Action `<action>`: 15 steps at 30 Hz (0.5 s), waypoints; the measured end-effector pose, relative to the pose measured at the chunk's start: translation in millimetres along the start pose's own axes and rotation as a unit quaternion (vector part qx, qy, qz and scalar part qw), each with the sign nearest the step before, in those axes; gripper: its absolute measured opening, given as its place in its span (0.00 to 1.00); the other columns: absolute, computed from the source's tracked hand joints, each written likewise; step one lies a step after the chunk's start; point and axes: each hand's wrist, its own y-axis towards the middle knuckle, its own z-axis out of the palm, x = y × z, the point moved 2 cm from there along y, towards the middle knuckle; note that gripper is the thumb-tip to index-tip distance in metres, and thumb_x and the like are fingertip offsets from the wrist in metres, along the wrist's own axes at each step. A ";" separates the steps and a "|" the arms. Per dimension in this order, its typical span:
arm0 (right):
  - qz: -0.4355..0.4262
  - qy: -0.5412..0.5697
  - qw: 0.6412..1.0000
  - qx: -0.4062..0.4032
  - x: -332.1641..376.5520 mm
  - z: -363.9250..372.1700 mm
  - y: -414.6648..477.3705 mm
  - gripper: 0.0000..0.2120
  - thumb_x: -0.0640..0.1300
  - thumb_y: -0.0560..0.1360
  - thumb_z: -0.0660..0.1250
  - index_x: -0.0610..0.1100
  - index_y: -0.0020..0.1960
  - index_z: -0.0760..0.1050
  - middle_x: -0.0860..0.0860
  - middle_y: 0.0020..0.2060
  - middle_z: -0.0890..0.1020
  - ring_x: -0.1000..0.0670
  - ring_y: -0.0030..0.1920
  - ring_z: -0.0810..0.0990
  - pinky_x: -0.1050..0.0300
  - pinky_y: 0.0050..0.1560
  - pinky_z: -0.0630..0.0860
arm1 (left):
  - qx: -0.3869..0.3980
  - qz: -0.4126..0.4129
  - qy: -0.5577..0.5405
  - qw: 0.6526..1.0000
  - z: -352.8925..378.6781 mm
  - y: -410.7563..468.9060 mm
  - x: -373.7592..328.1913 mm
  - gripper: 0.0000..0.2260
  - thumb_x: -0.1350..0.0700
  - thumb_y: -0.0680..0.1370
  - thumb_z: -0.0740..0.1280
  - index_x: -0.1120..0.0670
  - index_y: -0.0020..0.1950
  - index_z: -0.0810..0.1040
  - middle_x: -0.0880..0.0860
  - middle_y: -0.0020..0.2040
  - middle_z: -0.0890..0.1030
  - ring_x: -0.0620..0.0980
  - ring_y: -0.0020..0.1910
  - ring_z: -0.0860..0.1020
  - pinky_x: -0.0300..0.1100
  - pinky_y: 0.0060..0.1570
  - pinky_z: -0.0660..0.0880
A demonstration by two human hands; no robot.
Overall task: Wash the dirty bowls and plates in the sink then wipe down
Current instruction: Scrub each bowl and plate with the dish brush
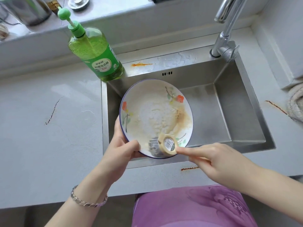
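The left hand [122,149] gripped the near-left rim of the dirty flowered bowl [147,102] over the sink's [229,112] left side. The right hand [218,161] clasped a cream-handled scrubber [167,144], its grey head against the bowl's near inside. A green soap bottle [96,56] stood far left.

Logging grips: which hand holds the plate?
The left hand grips the plate by its near rim over the sink; the right hand holds a scrubber instead.

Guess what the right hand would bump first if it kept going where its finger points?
Probably the dish scrubber it holds, its round head at the near rim of the dirty flowered plate; the right hand points up-left at it. Depth is unclear.
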 end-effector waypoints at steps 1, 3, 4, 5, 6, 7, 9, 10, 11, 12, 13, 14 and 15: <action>0.000 0.002 1.000 0.005 -1.9 0.5 -0.2 0.19 0.53 0.73 0.54 0.68 0.61 0.71 0.57 0.32 0.78 0.52 0.37 0.70 0.61 0.33 0.62 | 0.003 -0.001 0.009 1.000 0.5 -0.1 0.5 0.39 0.69 0.61 0.59 0.43 0.69 0.62 0.48 0.51 0.80 0.47 0.44 0.82 0.43 0.33 0.79; -0.014 0.017 1.000 0.004 5.6 2.0 6.8 0.20 0.52 0.73 0.53 0.67 0.61 0.71 0.56 0.38 0.82 0.52 0.42 0.73 0.65 0.33 0.64 | 0.027 -0.005 0.028 0.999 5.9 -0.3 3.0 0.38 0.68 0.62 0.60 0.42 0.69 0.62 0.49 0.52 0.81 0.49 0.44 0.82 0.43 0.33 0.79; -0.019 0.021 1.000 0.001 12.0 2.9 10.8 0.21 0.52 0.72 0.53 0.66 0.62 0.72 0.58 0.41 0.84 0.53 0.46 0.73 0.65 0.34 0.65 | 0.036 -0.008 0.031 0.999 8.3 -0.7 4.2 0.38 0.68 0.63 0.60 0.42 0.69 0.63 0.51 0.53 0.81 0.51 0.45 0.82 0.45 0.33 0.78; -0.023 0.023 0.999 0.002 16.5 2.7 12.7 0.21 0.52 0.73 0.54 0.66 0.62 0.72 0.58 0.43 0.84 0.55 0.48 0.72 0.64 0.35 0.65 | 0.038 -0.011 0.026 0.999 9.2 -0.8 4.8 0.37 0.68 0.63 0.61 0.43 0.69 0.63 0.52 0.53 0.81 0.52 0.45 0.82 0.46 0.33 0.79; -0.026 0.018 0.999 0.006 17.5 1.2 11.9 0.20 0.52 0.73 0.54 0.67 0.62 0.71 0.58 0.43 0.84 0.55 0.48 0.72 0.63 0.36 0.65 | 0.035 -0.014 0.015 0.999 7.8 -0.6 4.9 0.36 0.68 0.63 0.60 0.43 0.68 0.64 0.52 0.54 0.81 0.53 0.45 0.82 0.47 0.33 0.79; -0.022 0.007 1.000 0.015 14.3 -1.4 8.9 0.19 0.53 0.74 0.54 0.68 0.62 0.70 0.58 0.42 0.84 0.54 0.46 0.72 0.61 0.36 0.65 | 0.030 -0.018 0.002 0.999 4.7 -0.6 4.6 0.36 0.68 0.63 0.60 0.43 0.68 0.65 0.52 0.54 0.81 0.53 0.46 0.83 0.47 0.33 0.79; 0.010 -0.028 0.998 0.055 0.4 -8.8 -0.4 0.16 0.52 0.78 0.57 0.70 0.61 0.69 0.60 0.34 0.81 0.52 0.38 0.72 0.59 0.35 0.65 | 0.019 -0.021 -0.014 0.999 -2.6 -2.2 4.5 0.35 0.68 0.62 0.58 0.43 0.66 0.66 0.50 0.55 0.81 0.52 0.48 0.82 0.48 0.33 0.79; 0.025 -0.043 0.996 0.069 -5.2 -11.8 -2.8 0.17 0.51 0.79 0.58 0.71 0.61 0.68 0.61 0.27 0.77 0.54 0.34 0.71 0.60 0.35 0.65 | 0.017 -0.022 -0.015 1.000 -4.7 -3.1 5.0 0.35 0.68 0.62 0.58 0.42 0.65 0.67 0.49 0.55 0.81 0.51 0.48 0.82 0.48 0.33 0.79; 0.031 -0.049 0.996 0.070 -6.5 -12.9 -2.4 0.17 0.51 0.79 0.58 0.72 0.61 0.68 0.61 0.25 0.74 0.57 0.31 0.70 0.62 0.35 0.66 | 0.017 -0.023 -0.012 1.000 -4.8 -3.2 6.2 0.35 0.68 0.62 0.58 0.42 0.65 0.67 0.49 0.55 0.81 0.51 0.49 0.82 0.48 0.33 0.79; 0.030 -0.041 0.996 0.070 -3.2 -11.4 0.5 0.17 0.51 0.79 0.58 0.72 0.60 0.68 0.62 0.24 0.74 0.60 0.31 0.70 0.63 0.35 0.66 | 0.020 -0.028 -0.004 0.999 -3.4 -2.9 7.7 0.36 0.68 0.62 0.58 0.42 0.66 0.66 0.49 0.55 0.80 0.52 0.49 0.82 0.49 0.34 0.80; 0.023 -0.024 0.997 0.071 4.0 -8.8 4.3 0.16 0.51 0.79 0.58 0.71 0.60 0.69 0.62 0.28 0.77 0.62 0.31 0.70 0.64 0.35 0.65 | 0.024 -0.033 0.004 0.999 -1.2 -2.6 9.6 0.37 0.68 0.62 0.58 0.42 0.67 0.65 0.50 0.56 0.80 0.53 0.49 0.82 0.51 0.34 0.80; 0.013 -0.008 0.997 0.070 10.9 -5.5 7.4 0.16 0.51 0.78 0.58 0.70 0.60 0.70 0.62 0.34 0.81 0.62 0.32 0.71 0.65 0.36 0.66 | 0.029 -0.037 0.008 0.999 0.9 -2.8 11.0 0.38 0.68 0.62 0.58 0.42 0.68 0.64 0.50 0.56 0.80 0.54 0.49 0.82 0.54 0.36 0.80; 0.008 0.004 0.997 0.073 15.6 -4.0 8.6 0.15 0.51 0.78 0.59 0.70 0.60 0.70 0.62 0.41 0.82 0.62 0.34 0.72 0.66 0.37 0.66 | 0.032 -0.038 0.006 0.999 2.2 -2.6 11.7 0.38 0.68 0.62 0.58 0.42 0.68 0.64 0.51 0.56 0.80 0.55 0.49 0.82 0.55 0.36 0.80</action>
